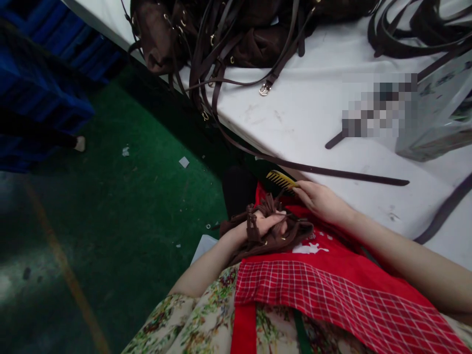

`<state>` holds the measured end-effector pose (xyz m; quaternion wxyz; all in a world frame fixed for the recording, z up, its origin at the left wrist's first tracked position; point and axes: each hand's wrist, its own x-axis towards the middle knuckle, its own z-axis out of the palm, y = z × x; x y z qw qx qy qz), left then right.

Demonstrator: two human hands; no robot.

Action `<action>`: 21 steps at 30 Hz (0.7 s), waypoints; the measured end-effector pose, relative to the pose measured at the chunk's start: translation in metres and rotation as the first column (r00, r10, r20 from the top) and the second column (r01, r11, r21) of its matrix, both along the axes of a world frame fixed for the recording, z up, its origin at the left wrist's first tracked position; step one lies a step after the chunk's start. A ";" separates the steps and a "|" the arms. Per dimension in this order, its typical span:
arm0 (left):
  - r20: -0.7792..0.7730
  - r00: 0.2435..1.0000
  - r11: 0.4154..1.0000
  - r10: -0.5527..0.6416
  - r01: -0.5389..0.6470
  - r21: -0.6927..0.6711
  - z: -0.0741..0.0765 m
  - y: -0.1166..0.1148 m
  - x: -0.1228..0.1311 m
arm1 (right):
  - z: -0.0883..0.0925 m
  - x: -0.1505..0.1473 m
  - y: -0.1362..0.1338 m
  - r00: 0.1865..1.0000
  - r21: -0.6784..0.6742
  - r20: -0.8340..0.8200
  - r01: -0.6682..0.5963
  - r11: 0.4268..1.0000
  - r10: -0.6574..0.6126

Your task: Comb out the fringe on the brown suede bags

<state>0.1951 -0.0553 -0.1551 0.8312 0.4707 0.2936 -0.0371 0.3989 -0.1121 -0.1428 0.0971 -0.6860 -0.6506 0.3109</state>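
My left hand (266, 223) lies on my lap, fingers closed round a bundle of dark brown fringed straps (273, 236) that drape over my wrist and the red apron (332, 290). My right hand (320, 199) sits just above it at the table's edge, pinching the handle of a yellow wide-toothed comb (280, 179). The comb's teeth point toward the upper left, a short way above the strap bundle and apart from it.
A white table (302, 113) holds a heap of brown leather bags and buckled straps (236, 39) at its far edge, one long strap (332, 172) near me, and a printed box (438, 113) at right. Green floor (129, 206) and blue crates (40, 73) lie left.
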 end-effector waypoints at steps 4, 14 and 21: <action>0.003 0.999 0.998 -0.054 0.054 0.029 0.002 0.007 -0.006 | 0.036 0.004 -0.007 0.953 0.106 -0.137 -0.258 0.960 0.271; -0.012 0.999 0.997 -0.050 0.049 -0.053 0.007 0.002 -0.008 | 0.045 -0.021 -0.004 0.885 -0.070 0.154 -0.434 0.898 0.440; 0.044 0.999 0.994 0.001 0.004 -0.113 0.004 -0.012 -0.005 | 0.009 -0.014 0.014 0.922 -0.189 0.099 -0.352 0.917 0.374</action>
